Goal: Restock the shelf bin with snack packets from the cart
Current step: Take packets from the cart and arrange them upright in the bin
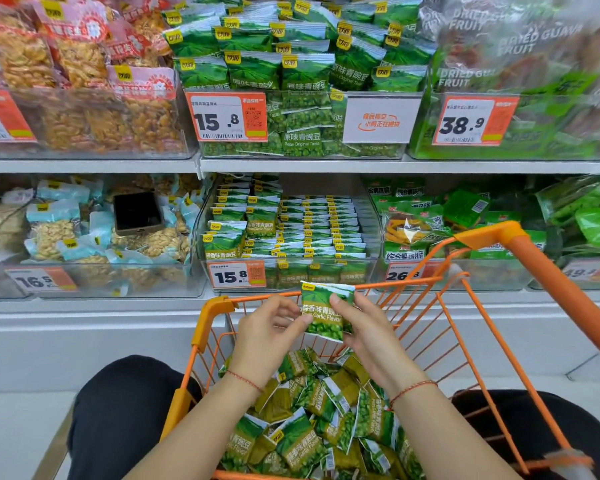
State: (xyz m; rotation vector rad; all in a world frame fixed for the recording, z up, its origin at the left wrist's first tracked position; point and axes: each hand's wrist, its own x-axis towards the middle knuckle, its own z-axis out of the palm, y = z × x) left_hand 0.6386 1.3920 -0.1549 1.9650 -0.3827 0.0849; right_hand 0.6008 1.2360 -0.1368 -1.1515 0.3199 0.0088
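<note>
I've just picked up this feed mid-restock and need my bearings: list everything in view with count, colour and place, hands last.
held garlic pea packet: one, green and white, above the cart, in both hands
loose garlic pea packets: many, green, piled in the cart
cart: one, orange wire, front centre
garlic pea bin: one, clear, lower shelf centre, tagged 15.8, neat rows
original pea bin: one, clear, upper shelf centre, heaped green packets
dried guava bin: one, clear, upper right, tagged 38.9
orange-red snack bin: one, upper left
pale blue nut packets: many, lower left bin
phone: one, dark, lying on those packets
left hand: pinches packet's left edge
right hand: grips packet's right side
</note>
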